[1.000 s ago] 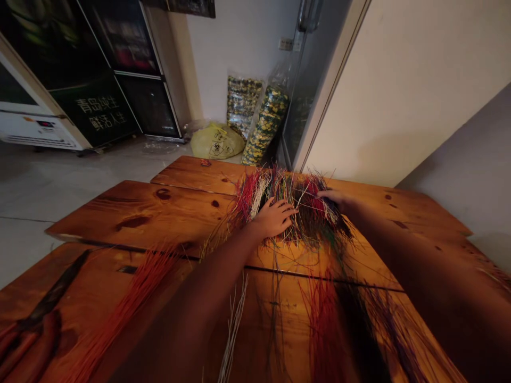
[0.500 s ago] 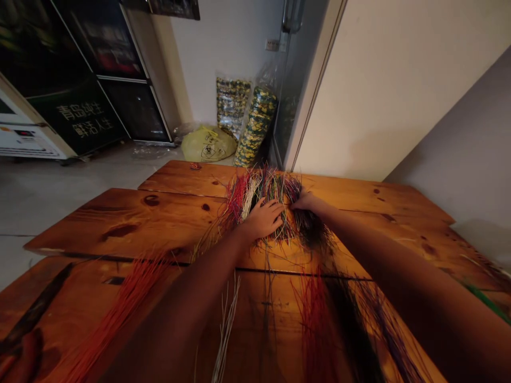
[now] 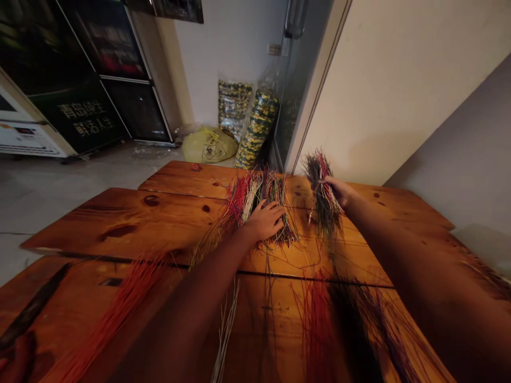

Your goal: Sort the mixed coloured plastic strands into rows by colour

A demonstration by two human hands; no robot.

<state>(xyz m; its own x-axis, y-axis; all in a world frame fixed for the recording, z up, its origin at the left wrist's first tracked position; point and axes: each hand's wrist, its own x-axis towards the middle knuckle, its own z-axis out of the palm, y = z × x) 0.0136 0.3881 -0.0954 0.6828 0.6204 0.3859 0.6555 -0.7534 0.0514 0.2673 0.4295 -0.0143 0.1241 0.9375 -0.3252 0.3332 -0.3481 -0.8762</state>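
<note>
A pile of thin mixed-colour strands (image 3: 255, 194) lies at the far middle of the wooden table (image 3: 131, 213). My left hand (image 3: 265, 221) rests flat on that pile with fingers spread. My right hand (image 3: 338, 190) is closed round a separate bundle of dark, red and green strands (image 3: 321, 197), held upright above the table to the right of the pile.
Sorted rows of strands lie nearer me: red ones (image 3: 120, 314) at left, white ones (image 3: 225, 330) in the middle, red, dark and purple ones (image 3: 347, 324) at right. Beyond the table stand a yellow bag (image 3: 207, 144), two patterned rolls (image 3: 255, 125), a glass door and dark fridges.
My right hand has gripped a bundle out of the pile and lifted it up and to the right. My left hand stays pressed on the remaining pile.
</note>
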